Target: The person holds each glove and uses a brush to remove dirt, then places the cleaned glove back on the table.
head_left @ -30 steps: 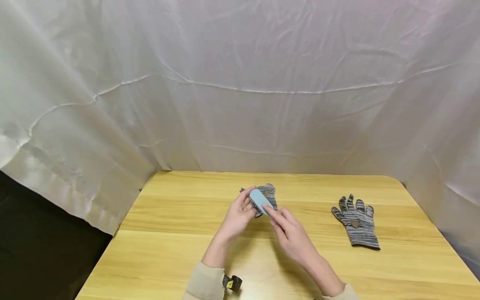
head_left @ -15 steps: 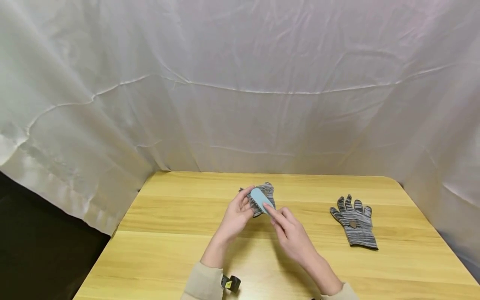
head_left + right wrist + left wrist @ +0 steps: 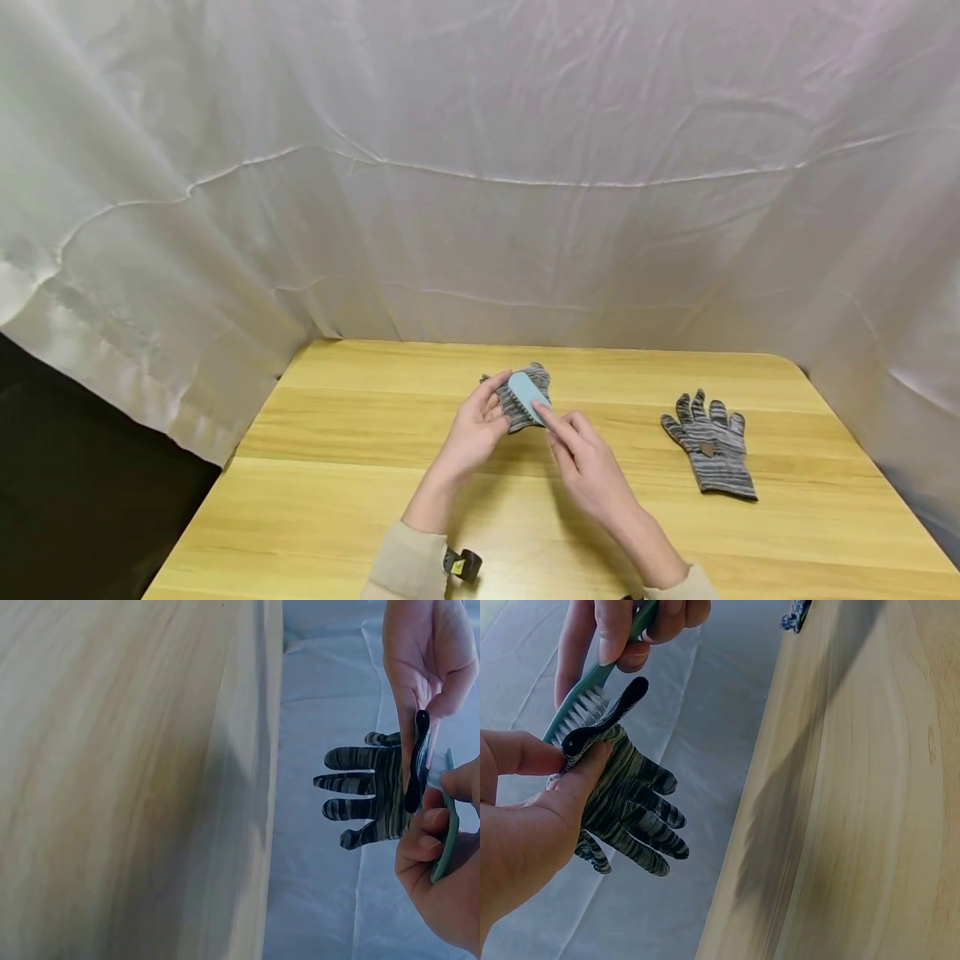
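Grip of left hand (image 3: 471,433): pinching; thumb and finger nip the held glove (image 3: 637,806) at its black-edged cuff (image 3: 627,699), probably to keep the knit from slipping about under the brush (image 3: 528,395).
Grip of right hand (image 3: 588,471): curled round the handle of the brush, with the index finger laid nearly straight along its blue-green back, a hold that seems suited to steering and pressing the head.
Bristles (image 3: 585,710): between the two hands, turned toward the cuff and the left fingers; whether every tip touches the knit cannot be told.
Held glove: lifted off the wood, just beyond the left fingertips, its striped fingers hanging loose and free of both hands; being held by the cuff alone, it will likely swing or fold if pushed hard.
Shadow: on the tabletop (image 3: 337,500) below and nearer the person than the hands, which fits both being raised, perhaps to give the brush room.
Left sleeve (image 3: 407,560): pale, behind the left hand, with a small black device (image 3: 465,566) beside its cuff end.
Second glove (image 3: 726,467): well to the right of the right hand, lying flat, fingers pointing away from the person and a brown patch (image 3: 707,449) facing up; set there, it seems out of the way of the work.
Curtain (image 3: 480,242): grey-white, wrinkled, beyond both hands and past the table's far edge.
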Demonstrator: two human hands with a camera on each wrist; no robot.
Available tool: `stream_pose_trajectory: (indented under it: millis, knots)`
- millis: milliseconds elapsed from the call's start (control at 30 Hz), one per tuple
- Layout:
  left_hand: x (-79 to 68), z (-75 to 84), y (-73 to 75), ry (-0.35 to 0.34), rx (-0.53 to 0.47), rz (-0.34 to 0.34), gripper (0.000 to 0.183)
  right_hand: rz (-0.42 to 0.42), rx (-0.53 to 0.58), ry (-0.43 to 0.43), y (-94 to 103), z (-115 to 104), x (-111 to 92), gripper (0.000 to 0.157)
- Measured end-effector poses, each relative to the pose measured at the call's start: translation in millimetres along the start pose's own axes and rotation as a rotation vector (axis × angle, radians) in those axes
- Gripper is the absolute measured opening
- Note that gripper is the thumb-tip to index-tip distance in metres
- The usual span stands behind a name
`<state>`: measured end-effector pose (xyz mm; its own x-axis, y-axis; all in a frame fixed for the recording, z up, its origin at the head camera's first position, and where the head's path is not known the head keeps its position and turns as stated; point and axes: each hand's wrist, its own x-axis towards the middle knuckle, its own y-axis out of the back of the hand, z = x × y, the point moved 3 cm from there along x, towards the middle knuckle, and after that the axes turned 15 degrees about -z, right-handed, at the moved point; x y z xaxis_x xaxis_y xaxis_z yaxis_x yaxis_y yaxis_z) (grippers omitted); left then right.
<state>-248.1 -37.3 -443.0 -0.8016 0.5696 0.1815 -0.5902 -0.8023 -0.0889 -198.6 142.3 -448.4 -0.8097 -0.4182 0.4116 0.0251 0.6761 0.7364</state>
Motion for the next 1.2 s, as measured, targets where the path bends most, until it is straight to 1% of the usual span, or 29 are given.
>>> stream_pose_trajectory:
  millis: [167,300,367,467,633,767,867,1000,1200]
  knots:
    - [-0.5,1.0,-0.4,-0.004,0.003,0.001,0.072,0.017,0.009,-0.034,1.8,1,-1,0.057]
    - [-0.6,1.3,-0.6,-0.001,-0.003,0.007,0.073,0.015,0.021,-0.068,3.2,3,-2,0.058]
    - [-0.8,0.9,-0.3,0.002,-0.011,0.011,0.073,0.013,0.029,-0.071,3.9,3,-2,0.057]
    - [-1.0,0.3,0.3,0.004,-0.012,0.018,0.073,0.029,0.041,-0.062,5.3,3,-1,0.055]
    - [0.1,0.3,0.7,-0.004,0.001,0.036,0.071,0.102,0.059,-0.028,9.7,1,-1,0.056]
    - [0.8,-0.3,1.2,-0.003,0.011,0.073,0.066,0.138,0.061,0.017,10.3,-2,0,0.056]
    - [0.8,-1.3,2.1,-0.001,0.022,0.106,0.063,0.131,0.059,0.037,8.6,-4,0,0.056]
    - [0.6,-1.9,3.0,0.000,0.033,0.133,0.061,0.094,0.049,0.056,4.7,-8,0,0.055]
    - [0.6,-2.6,3.1,-0.004,0.030,0.137,0.065,0.034,0.021,0.101,-2.3,-10,0,0.058]
